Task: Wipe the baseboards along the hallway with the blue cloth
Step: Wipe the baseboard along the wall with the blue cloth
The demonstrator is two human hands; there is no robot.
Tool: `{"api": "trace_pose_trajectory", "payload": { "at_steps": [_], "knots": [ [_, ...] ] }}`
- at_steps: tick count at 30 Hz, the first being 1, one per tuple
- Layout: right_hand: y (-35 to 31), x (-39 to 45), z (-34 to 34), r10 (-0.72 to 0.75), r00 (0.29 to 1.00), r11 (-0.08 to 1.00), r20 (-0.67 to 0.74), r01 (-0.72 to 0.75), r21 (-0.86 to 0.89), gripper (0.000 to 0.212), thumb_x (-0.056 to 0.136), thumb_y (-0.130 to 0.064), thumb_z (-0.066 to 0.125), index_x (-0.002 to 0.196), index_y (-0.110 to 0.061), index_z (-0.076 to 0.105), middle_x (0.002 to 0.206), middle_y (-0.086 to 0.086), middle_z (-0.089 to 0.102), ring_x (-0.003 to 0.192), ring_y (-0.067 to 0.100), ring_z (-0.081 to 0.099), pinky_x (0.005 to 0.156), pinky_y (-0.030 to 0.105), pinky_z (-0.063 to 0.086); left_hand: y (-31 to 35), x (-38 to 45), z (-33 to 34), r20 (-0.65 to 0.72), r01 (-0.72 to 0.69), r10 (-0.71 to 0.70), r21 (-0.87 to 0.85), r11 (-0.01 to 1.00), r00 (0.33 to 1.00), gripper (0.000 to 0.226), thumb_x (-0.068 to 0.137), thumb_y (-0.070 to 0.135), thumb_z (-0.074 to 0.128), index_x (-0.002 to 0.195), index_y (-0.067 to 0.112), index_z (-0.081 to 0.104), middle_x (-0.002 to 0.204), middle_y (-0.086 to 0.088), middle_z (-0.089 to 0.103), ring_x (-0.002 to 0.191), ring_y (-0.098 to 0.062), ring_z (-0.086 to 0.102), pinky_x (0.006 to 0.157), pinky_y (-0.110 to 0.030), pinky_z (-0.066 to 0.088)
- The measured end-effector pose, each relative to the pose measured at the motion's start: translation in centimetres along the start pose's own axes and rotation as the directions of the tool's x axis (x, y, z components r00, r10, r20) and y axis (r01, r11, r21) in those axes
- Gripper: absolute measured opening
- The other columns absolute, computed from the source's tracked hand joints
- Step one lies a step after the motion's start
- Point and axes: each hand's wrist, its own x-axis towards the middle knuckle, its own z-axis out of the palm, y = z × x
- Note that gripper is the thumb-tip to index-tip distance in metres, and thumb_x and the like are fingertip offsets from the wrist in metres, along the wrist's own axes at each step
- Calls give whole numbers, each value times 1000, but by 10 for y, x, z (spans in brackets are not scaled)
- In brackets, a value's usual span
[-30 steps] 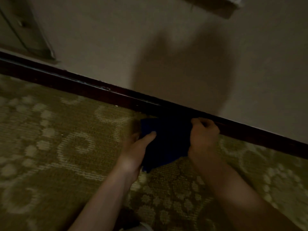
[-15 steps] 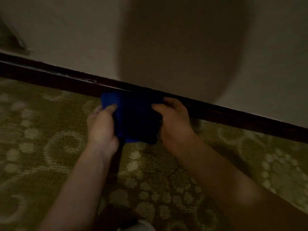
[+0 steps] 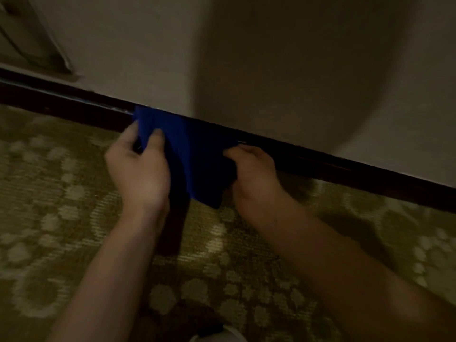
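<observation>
A hallway floor (image 3: 61, 218) covered in olive-green carpet with a pale pattern of rings and blotches fills the lower part of the dim view. A dark wooden baseboard (image 3: 345, 169) stands along its far edge, running from upper left down to the right where the floor meets the wall. Dark shadows lie on the carpet. A small pale object (image 3: 222, 335) sits at the bottom edge, too cropped to identify.

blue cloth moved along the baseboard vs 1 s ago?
Yes. The blue cloth has slid left along the baseboard, toward the door frame.
</observation>
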Motion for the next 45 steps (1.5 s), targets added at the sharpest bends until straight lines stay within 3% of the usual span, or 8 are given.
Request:
{"api": "trace_pose_trajectory", "payload": {
  "at_steps": [7, 12, 16, 21, 29, 31, 37, 45],
  "knots": [
    [30, 6, -46, 148, 976, 988, -156, -140, 62, 60, 80, -12, 67, 137, -12, 46, 119, 14, 62, 100, 32, 65, 78, 46, 58, -19, -19, 26, 338, -369, 238, 403, 837, 910, 22, 93, 15, 58, 107, 17, 74, 96, 3, 73, 88, -13, 69, 77, -33, 58],
    [19, -3, -39, 118, 991, 989, -68, -111, 99, 37, 86, -2, 61, 122, -5, 56, 116, 16, 65, 100, 30, 66, 82, 44, 57, -13, -7, 18, 137, -240, 205, 324, 915, 969, 22, 92, 16, 55, 85, 30, 70, 83, 0, 72, 78, -18, 69, 73, -47, 59],
    [13, -4, -35, 73, 994, 995, -82, -67, 67, 31, 87, -5, 60, 118, -7, 56, 111, 15, 66, 97, 29, 66, 74, 37, 57, -16, -20, 31, 149, -325, 289, 385, 864, 946, 19, 90, 11, 52, 80, 6, 68, 75, -11, 68, 70, -26, 64, 65, -50, 55],
    [32, -7, -43, 154, 968, 987, -197, -143, 72, 45, 92, -14, 56, 136, -11, 48, 120, 14, 62, 101, 32, 64, 89, 50, 54, -21, -41, 50, 451, -420, 211, 436, 796, 867, 29, 93, 8, 55, 119, 13, 69, 105, 2, 63, 95, -8, 57, 85, -21, 46],
    [13, -9, -51, 49, 992, 998, -114, -44, 45, 27, 87, -7, 61, 113, -11, 60, 109, 10, 67, 97, 25, 66, 82, 39, 57, -33, -28, 47, 10, -363, 397, 425, 829, 918, 18, 90, 8, 54, 91, 7, 72, 90, -4, 67, 80, -14, 61, 76, -25, 50],
    [16, -5, -53, 46, 989, 999, -140, -43, 22, 26, 90, -10, 59, 115, -9, 58, 110, 12, 67, 99, 28, 65, 87, 43, 56, -34, -43, 60, 47, -362, 390, 486, 795, 920, 23, 90, 6, 54, 106, 6, 71, 97, 0, 60, 88, -9, 54, 76, -10, 39],
    [33, 0, -58, 128, 974, 991, -189, -116, 73, 47, 93, -15, 49, 139, -7, 44, 130, 21, 57, 108, 36, 61, 69, 36, 54, -33, -67, 83, 456, -532, 319, 482, 697, 831, 32, 91, 3, 53, 118, 11, 68, 109, -8, 61, 99, -21, 59, 80, -24, 42],
    [18, -3, -50, 54, 976, 998, -210, -51, 22, 27, 88, -15, 60, 114, -12, 63, 106, 9, 69, 96, 27, 66, 84, 40, 56, -28, -44, 63, 24, -355, 403, 525, 773, 915, 23, 90, 2, 53, 106, 1, 70, 92, 0, 51, 83, -15, 52, 71, -11, 28]
  ]
}}
